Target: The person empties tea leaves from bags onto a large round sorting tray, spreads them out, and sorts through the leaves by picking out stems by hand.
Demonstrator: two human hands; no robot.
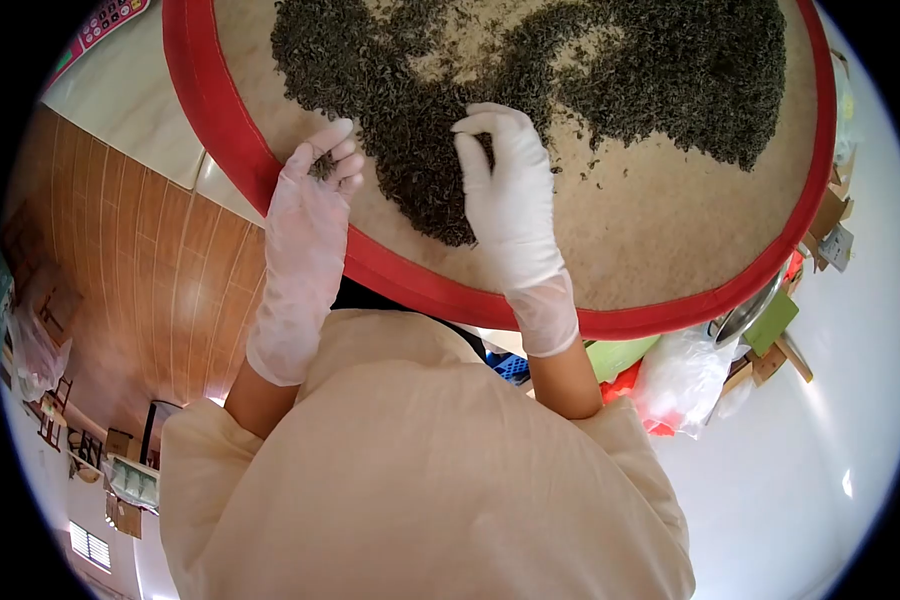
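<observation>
Dried leaves [432,165] heaped toward tray's [660,240] near edge. Left hand [308,215], fingers loosely cupped around a few bits; right hand [515,200] curled at heap, grip unclear. Probably picking through; next calls for fine pinch.

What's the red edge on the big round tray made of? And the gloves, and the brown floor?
Red edge: probably cloth, dull, with a stitch-like line along it.

Left glove and right glove: thin, wrinkly plastic or rubber; the left looks more see-through.

Brown floor: smooth, wood-coloured planks, maybe wood or tile; I can't tell.
</observation>
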